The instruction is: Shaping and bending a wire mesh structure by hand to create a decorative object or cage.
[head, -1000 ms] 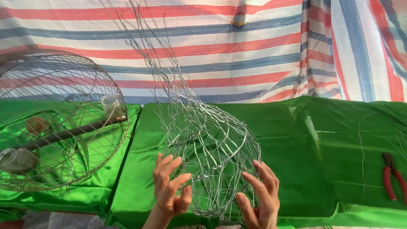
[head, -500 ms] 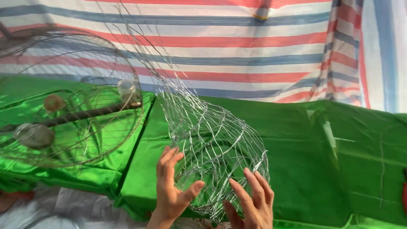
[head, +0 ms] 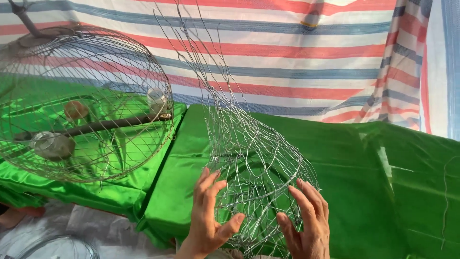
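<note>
Cupping a half-woven wire mesh basket [head: 261, 192] from both sides, low in the middle of the view. Left hand [head: 208, 216] pressing against the mesh's left flank, fingers [head: 207, 184] spread and lying along the wires, thumb hooking in toward the lower opening. Right hand [head: 306, 223] bracing the right flank, fingers fanned and slightly curled over the outer wires (neither grip pinching a single strand, both lying wide open against the weave). Basket standing on the green satin-covered worktop [head: 345, 168] near its front edge, rounded body below, loose unwoven wire ends [head: 191, 43] rising from it up and to the left, out of the top of the frame.

Sitting to the left on a second green-covered worktop [head: 57, 189]: a finished domed wire cage [head: 81, 103], tilted, with a dark perch bar [head: 96, 127] running across its inside and small cups [head: 52, 145] fixed near the bar. Hanging behind everything: a striped tarpaulin [head: 297, 52] in red, blue and white. Lying at the lower left, below the worktops: crumpled pale sheeting [head: 91, 230].
</note>
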